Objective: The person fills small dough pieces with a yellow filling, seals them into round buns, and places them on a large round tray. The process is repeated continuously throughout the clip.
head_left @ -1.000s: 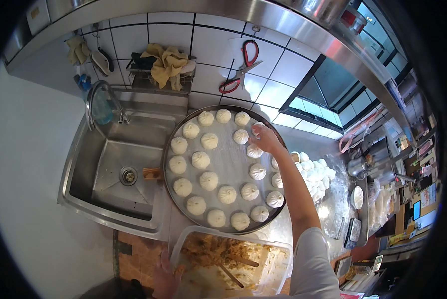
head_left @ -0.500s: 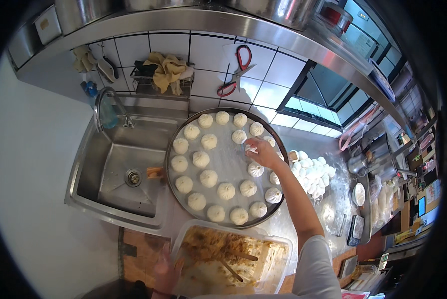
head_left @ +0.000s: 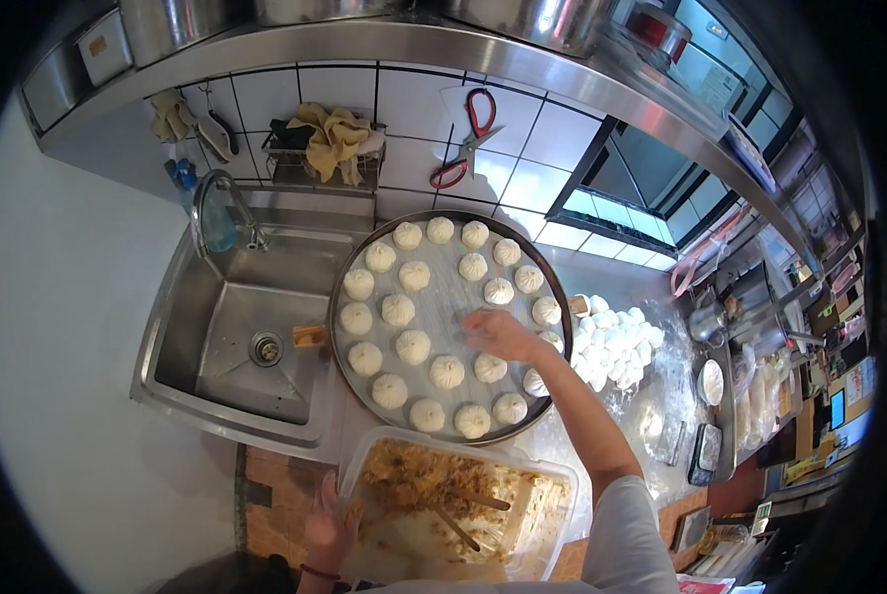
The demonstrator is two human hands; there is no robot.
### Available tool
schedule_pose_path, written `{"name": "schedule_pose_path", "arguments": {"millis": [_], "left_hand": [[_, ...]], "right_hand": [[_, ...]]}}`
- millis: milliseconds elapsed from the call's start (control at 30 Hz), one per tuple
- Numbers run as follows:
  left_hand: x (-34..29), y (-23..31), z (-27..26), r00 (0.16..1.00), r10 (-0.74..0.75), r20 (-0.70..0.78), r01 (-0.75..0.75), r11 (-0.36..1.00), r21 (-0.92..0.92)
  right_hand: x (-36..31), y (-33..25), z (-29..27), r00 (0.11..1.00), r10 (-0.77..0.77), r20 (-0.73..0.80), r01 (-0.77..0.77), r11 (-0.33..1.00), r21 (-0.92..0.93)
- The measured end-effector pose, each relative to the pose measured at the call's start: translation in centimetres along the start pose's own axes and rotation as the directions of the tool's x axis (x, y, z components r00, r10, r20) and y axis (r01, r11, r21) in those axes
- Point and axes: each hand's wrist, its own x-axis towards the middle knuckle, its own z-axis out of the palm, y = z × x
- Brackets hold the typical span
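Pale pleated buns (head_left: 413,346) stand apart in rough rings on a large round metal tray (head_left: 434,297). Over the tray's right middle, my right hand (head_left: 503,335) reaches in with its fingers pointing left; they look loosely stretched, slightly blurred, and no bun shows in them. It hides part of the tray under it. A pleated bun (head_left: 499,290) sits just beyond that hand. At lower left, my left hand (head_left: 331,530) holds the left side of a clear plastic tub (head_left: 568,495). Brown filling (head_left: 414,475) smears the tub, and two wooden sticks (head_left: 458,530) lie in it.
A steel sink (head_left: 226,346) with a curved faucet adjoins the tray on the left. White dough pieces (head_left: 617,346) are heaped on the counter to the right, near a small scale (head_left: 705,453). Red-handled scissors (head_left: 470,144) hang on the tiled wall beneath a steel shelf (head_left: 394,42).
My right hand has drawn toward me and slightly left, away from a bun that now sits uncovered on the tray. My left hand stays at the tub's side.
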Motion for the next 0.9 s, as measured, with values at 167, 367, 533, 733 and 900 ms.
{"name": "schedule_pose_path", "arguments": {"millis": [167, 367, 533, 733, 900], "left_hand": [[0.1, 0.0, 0.1, 0.999, -0.046, 0.020, 0.046, 0.999, 0.001], [0.1, -0.3, 0.4, 0.997, -0.079, 0.025, 0.081, 0.996, -0.047], [0.1, -0.4, 0.6, 1.000, -0.010, -0.024, 0.009, 0.999, -0.053], [0.1, 0.1, 0.3, 0.996, -0.087, 0.014, 0.087, 0.995, -0.047], [-0.1, -1.1, 1.0, 0.999, 0.004, -0.053, -0.006, 0.999, -0.038]], "right_hand": [[0.3, -0.5, 1.4, 0.999, 0.023, 0.045, -0.026, 0.997, 0.075], [-3.4, -0.5, -1.0, 0.975, 0.209, -0.073, -0.190, 0.959, 0.209], [-7.6, 2.9, -0.3, 0.945, 0.229, -0.232, -0.184, 0.962, 0.202], [-7.6, 3.1, -0.1, 0.884, 0.312, -0.348, -0.252, 0.945, 0.206], [-5.7, 2.9, -0.3, 0.856, 0.254, -0.451, -0.212, 0.967, 0.142]]}}
